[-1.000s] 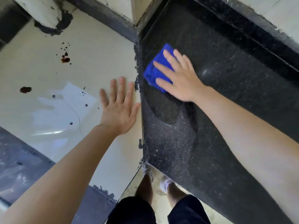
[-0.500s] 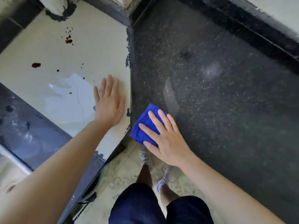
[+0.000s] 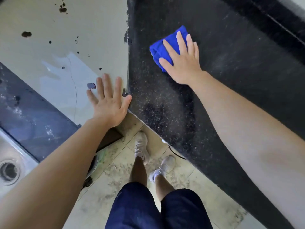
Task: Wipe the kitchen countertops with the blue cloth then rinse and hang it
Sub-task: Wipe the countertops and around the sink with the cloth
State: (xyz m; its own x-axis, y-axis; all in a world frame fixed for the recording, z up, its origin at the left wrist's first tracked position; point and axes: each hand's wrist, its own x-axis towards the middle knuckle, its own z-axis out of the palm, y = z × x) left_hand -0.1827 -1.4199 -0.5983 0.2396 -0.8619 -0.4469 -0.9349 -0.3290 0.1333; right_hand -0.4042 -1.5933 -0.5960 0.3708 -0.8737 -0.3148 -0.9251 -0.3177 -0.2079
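The right hand [image 3: 183,61] lies flat and palm-down on a folded blue cloth [image 3: 162,48], fingers spread and straight, pressing it against a black speckled surface [image 3: 231,80]. The hand does not clench the cloth; it pins it from above, with blue fabric showing past the fingertips and beside the thumb. The cloth sits toward the far part of the dark stone, near the seam where it meets a paler section.

The left hand [image 3: 109,103] is also open and flat, holding nothing. Its fingers are spread on the cream surface [image 3: 49,47] just beside that seam, with the thumb touching the dark edge, apparently bracing the body.

To wipe well here, the judgement is to keep the palm weight even over the whole cloth, work in overlapping strokes, and keep the cloth folded so it does not bunch under the fingers.

Further out, the cream surface carries dark brown spots and splashes [image 3: 26,34] that look untouched, and a glossy wet-looking patch. A steel sink [image 3: 9,169] with its drain shows at the lower left, likely where rinsing comes later. Below, the person's legs and pale shoes stand on a dusty tiled floor [image 3: 115,179].
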